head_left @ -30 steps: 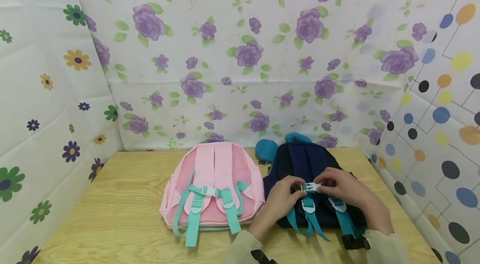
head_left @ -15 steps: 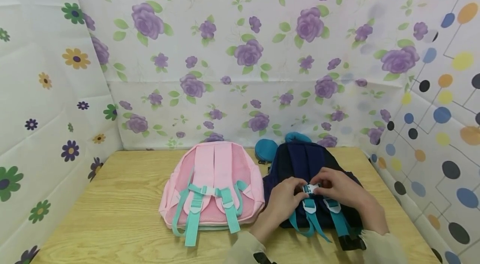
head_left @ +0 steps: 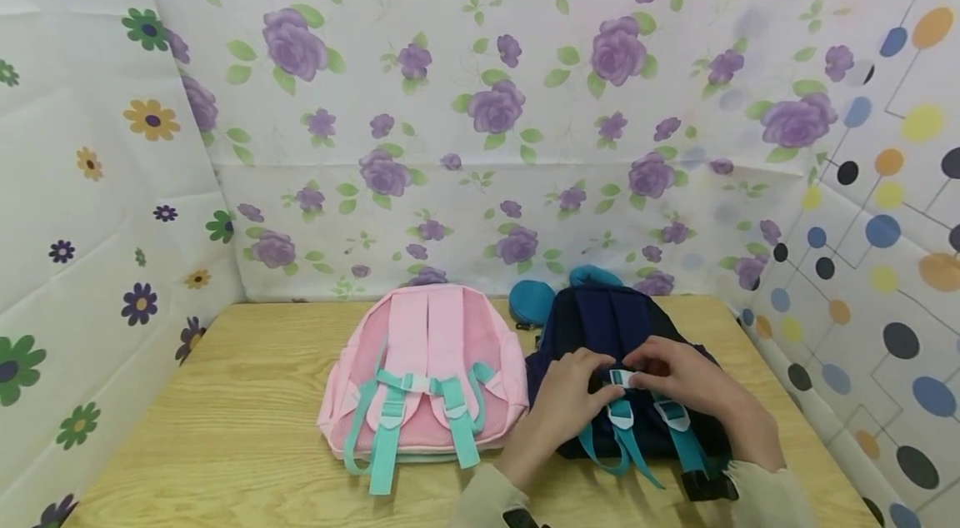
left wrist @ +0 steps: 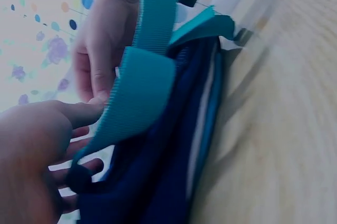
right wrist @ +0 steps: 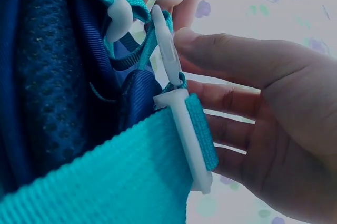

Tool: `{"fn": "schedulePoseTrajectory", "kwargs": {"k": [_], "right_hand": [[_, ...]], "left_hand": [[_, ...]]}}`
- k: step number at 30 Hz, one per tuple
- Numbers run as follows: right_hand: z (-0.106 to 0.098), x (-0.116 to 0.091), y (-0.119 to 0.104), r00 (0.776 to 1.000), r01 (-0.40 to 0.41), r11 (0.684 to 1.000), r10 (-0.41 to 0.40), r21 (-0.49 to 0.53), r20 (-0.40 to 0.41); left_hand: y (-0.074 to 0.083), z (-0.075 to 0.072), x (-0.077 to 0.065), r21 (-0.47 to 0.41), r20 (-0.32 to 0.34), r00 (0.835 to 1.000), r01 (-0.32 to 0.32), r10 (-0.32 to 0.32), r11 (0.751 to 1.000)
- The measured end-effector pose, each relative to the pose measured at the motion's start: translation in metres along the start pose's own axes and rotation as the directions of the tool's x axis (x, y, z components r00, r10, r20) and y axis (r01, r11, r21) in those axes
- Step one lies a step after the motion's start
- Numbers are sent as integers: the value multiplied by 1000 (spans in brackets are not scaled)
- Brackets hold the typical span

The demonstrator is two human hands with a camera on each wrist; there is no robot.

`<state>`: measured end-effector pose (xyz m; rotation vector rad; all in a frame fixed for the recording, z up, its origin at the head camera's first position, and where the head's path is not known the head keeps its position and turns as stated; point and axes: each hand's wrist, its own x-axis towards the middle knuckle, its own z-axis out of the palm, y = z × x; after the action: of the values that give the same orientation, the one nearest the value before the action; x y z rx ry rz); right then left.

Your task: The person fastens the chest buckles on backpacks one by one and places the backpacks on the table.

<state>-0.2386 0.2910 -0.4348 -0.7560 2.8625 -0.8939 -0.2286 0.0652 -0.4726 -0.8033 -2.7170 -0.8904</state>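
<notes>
A white side-release buckle [head_left: 622, 378] on a teal chest strap lies across the back of a dark blue backpack [head_left: 600, 320]. My left hand [head_left: 566, 395] pinches its left end between thumb and forefinger. From the right, my right hand [head_left: 686, 378] pinches the other end. In the right wrist view the white buckle [right wrist: 167, 50] appears edge-on, with the thumb [right wrist: 210, 47] against it. A teal strap [left wrist: 137, 97] hides most of the buckle in the left wrist view. Its two halves appear pressed together.
A pink backpack [head_left: 360, 420] with mint straps lies to the left on the wooden table [head_left: 210, 411]. A round blue pouch [head_left: 532, 302] sits behind the dark backpack. White adjusters [head_left: 620, 420] and teal strap ends hang below the buckle. Patterned cloth [head_left: 450, 203] surrounds the table.
The buckle's prongs, visible between the hands a second ago, have slid into the other half. The hands have drawn slightly closer; the pink backpack has stayed still.
</notes>
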Motion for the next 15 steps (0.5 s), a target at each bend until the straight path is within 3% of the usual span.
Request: {"fn": "schedulePoseTrajectory", "kwargs": {"k": [8, 15], "right_hand": [[-1, 2, -3, 1000, 12, 999, -12, 33, -2], [1, 2, -1, 997, 18, 999, -21, -46, -76]], "left_hand": [[-3, -27, -9, 110, -13, 1000, -10, 11, 994], [-17, -54, -15, 157, -78, 996, -30, 42, 987]]}}
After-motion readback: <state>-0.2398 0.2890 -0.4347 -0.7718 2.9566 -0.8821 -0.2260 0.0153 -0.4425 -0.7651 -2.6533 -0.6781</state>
